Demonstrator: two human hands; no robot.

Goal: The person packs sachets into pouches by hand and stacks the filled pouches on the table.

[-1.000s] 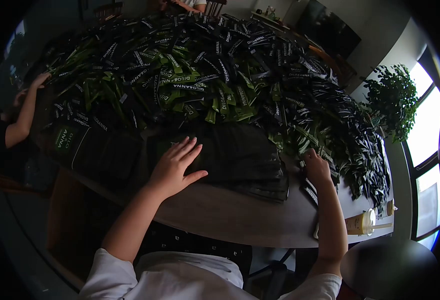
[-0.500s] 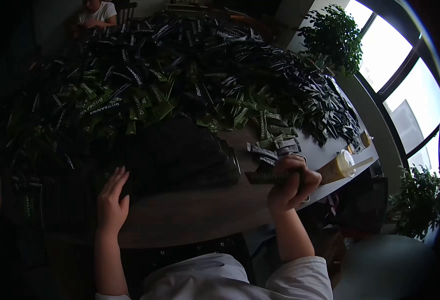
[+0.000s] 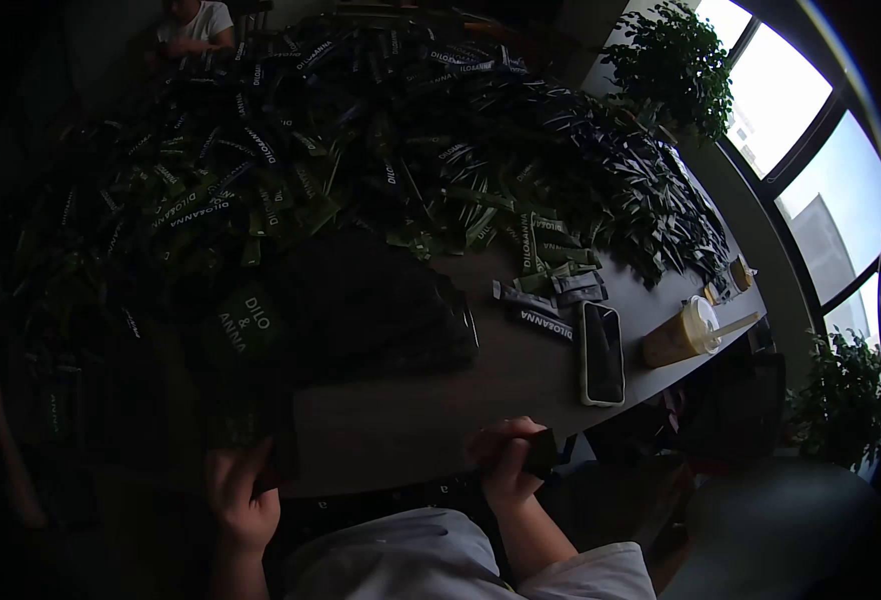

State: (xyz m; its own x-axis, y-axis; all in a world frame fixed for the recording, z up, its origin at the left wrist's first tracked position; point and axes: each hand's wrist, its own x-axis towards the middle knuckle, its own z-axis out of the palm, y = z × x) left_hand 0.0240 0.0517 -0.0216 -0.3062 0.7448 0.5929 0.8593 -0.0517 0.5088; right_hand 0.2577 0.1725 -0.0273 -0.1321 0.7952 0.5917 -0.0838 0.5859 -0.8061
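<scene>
My left hand (image 3: 244, 497) is at the near edge of the table, its fingers closed on the lower end of a black pouch (image 3: 233, 375) printed "DILO & ANNA". To the right, my right hand (image 3: 509, 458) is in front of the table edge, closed around a dark green stick sachet (image 3: 540, 455). Between and beyond the hands lies a stack of black pouches (image 3: 381, 310). A huge heap of dark green and black stick sachets (image 3: 291, 170) covers the far part of the table. Several loose sachets (image 3: 546, 322) lie right of the stack.
A phone (image 3: 602, 355) lies on the table (image 3: 401, 425) at the right. Beside it stands a plastic drink cup (image 3: 683, 335) with a straw. Another person (image 3: 197, 28) sits across the table. Plants (image 3: 676, 75) and windows are on the right, above a blurred chair (image 3: 781, 530).
My right hand has moved left and toward my body with a sachet, uncovering the phone. My left hand has drawn back from lying flat and now grips a pouch whose print shows.
</scene>
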